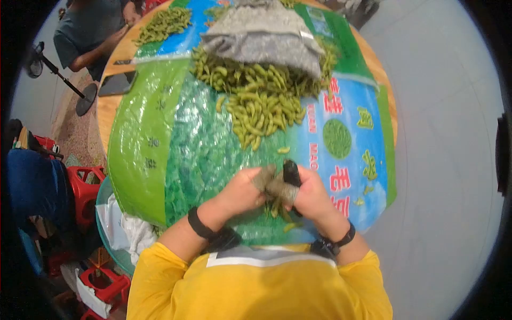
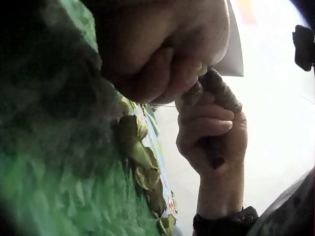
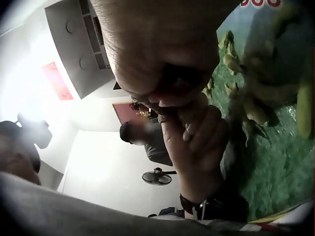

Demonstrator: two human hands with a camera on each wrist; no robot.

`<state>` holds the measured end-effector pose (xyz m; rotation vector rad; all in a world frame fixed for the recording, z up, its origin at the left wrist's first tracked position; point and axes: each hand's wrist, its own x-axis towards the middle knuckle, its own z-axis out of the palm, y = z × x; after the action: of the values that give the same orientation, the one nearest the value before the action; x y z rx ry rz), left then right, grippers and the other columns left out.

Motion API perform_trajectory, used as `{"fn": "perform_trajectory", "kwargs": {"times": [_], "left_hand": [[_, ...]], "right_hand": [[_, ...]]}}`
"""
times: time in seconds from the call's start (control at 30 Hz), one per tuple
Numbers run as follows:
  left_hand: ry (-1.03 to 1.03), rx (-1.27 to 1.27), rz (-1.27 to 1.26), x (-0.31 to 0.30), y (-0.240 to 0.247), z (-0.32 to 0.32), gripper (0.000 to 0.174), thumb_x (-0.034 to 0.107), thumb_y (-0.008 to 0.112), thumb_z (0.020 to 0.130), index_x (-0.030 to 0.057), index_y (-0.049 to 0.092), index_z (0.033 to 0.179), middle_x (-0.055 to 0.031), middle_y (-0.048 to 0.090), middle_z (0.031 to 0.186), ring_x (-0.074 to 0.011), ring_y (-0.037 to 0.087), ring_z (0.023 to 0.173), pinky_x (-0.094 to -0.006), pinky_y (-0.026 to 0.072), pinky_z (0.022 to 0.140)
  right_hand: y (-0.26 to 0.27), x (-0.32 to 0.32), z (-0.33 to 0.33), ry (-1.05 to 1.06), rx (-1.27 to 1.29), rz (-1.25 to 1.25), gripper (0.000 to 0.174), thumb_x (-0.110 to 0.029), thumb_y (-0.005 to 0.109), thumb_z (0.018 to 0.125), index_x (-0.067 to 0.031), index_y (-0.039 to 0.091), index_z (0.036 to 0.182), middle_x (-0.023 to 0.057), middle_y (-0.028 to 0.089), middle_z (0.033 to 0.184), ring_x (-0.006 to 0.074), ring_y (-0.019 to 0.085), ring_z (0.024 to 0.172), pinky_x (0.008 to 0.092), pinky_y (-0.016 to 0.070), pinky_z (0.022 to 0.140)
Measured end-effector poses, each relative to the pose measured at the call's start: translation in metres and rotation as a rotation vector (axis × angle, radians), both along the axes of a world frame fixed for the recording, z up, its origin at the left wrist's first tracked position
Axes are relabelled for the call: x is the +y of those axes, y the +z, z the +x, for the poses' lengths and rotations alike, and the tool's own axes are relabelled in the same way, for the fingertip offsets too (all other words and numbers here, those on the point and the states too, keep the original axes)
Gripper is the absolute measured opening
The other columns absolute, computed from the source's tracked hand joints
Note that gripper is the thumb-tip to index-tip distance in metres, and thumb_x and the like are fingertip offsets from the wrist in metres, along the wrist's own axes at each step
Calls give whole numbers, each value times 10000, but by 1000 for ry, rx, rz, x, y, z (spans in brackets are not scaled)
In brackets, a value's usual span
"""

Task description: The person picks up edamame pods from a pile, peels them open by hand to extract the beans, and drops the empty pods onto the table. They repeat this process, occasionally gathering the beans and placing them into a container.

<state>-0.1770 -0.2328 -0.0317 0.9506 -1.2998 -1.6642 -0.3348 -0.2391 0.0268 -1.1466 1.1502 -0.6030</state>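
Observation:
Both hands meet close over the table near the person's body, thumbs side by side. My left hand (image 1: 242, 190) has curled fingers and pinches a green edamame pod (image 2: 202, 70), of which only a small bit shows. The right hand (image 1: 313, 198) is curled round a black elongated object (image 1: 291, 173) that shows above and below the fist; its kind I cannot tell. Grey, dirty-looking wraps (image 1: 281, 190) cover the thumbs. Below the hands lie several loose pods or husks (image 2: 142, 160). A single pod (image 1: 284, 150) lies just beyond the fingertips.
A big heap of edamame pods (image 1: 261, 114) lies farther back, partly under a grey cloth sack (image 1: 261, 45). Printed green and blue plastic sheeting (image 1: 197, 133) covers the round table. A phone (image 1: 117, 84) lies at the left edge. Another person (image 1: 88, 32) sits at the far left by more pods (image 1: 165, 24).

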Motion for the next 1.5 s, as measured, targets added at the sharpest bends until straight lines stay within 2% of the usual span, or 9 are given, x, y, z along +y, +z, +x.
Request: {"fn": "perform_trajectory", "kwargs": {"times": [0.03, 0.13, 0.6, 0.77, 0.97, 1.03, 1.1, 1.3, 1.5], "left_hand": [[35, -66, -150, 2, -6, -1, 294, 287, 468, 944, 27, 590, 879, -1, 519, 625, -65, 443, 538, -220, 377, 467], [-17, 460, 587, -1, 11, 2, 289, 328, 526, 913, 42, 571, 921, 29, 383, 515, -34, 267, 355, -181, 191, 329], [-52, 517, 509, -2, 8, 5, 208, 265, 510, 921, 60, 526, 951, 24, 391, 545, -37, 303, 370, -170, 221, 344], [-25, 704, 665, -5, 4, 6, 290, 331, 497, 925, 47, 552, 897, 19, 407, 546, -55, 313, 371, -194, 204, 336], [-124, 808, 687, -8, -8, 10, 306, 318, 439, 946, 31, 538, 901, -5, 424, 565, -77, 327, 379, -194, 222, 340], [-79, 847, 710, -9, -6, 15, 287, 292, 430, 948, 27, 535, 912, -13, 445, 610, -80, 355, 416, -189, 234, 347], [-29, 890, 726, -10, -1, 17, 268, 267, 422, 950, 24, 532, 924, -20, 466, 655, -84, 384, 452, -184, 245, 353], [79, 851, 659, -10, 4, 18, 158, 123, 420, 922, 46, 515, 1022, -24, 492, 772, -78, 421, 567, -163, 269, 375], [48, 715, 610, -11, 6, 19, 146, 145, 459, 916, 50, 523, 1007, -18, 514, 767, -61, 378, 451, -169, 235, 342]], "right_hand": [[-2, 0, -1, -8, 18, 7, 186, -233, 667, 832, -69, 580, 832, -44, 535, 642, 40, 464, 501, 202, 363, 452], [-11, -6, -8, 23, -137, 28, 162, -220, 645, 848, -74, 575, 851, -41, 509, 610, 38, 431, 470, 202, 325, 418], [-21, -4, -8, -30, -463, 177, 148, -169, 604, 874, -56, 561, 959, -41, 514, 672, 27, 435, 520, 184, 329, 446], [-28, -1, 4, -120, -114, -181, 149, -162, 586, 884, -49, 550, 974, -18, 528, 718, 28, 415, 511, 185, 317, 435], [-10, 0, -15, -136, -145, 12, 161, -154, 571, 889, -28, 554, 987, -32, 536, 754, 55, 506, 650, 193, 409, 562], [-7, 2, -33, -115, 55, -110, 152, -111, 621, 829, -34, 577, 952, 4, 572, 776, 136, 574, 702, 245, 459, 630], [-8, 9, -51, 121, 940, -872, 189, -77, 668, 731, -47, 599, 905, 68, 596, 857, 247, 603, 709, 302, 484, 652], [-17, 31, -21, 251, 651, -842, 226, -137, 694, 695, -100, 628, 908, 83, 582, 900, 293, 602, 733, 365, 501, 604], [-18, 34, -26, 420, 923, -669, 211, -148, 681, 703, -52, 607, 876, 137, 574, 819, 322, 596, 736, 400, 494, 606]]}}
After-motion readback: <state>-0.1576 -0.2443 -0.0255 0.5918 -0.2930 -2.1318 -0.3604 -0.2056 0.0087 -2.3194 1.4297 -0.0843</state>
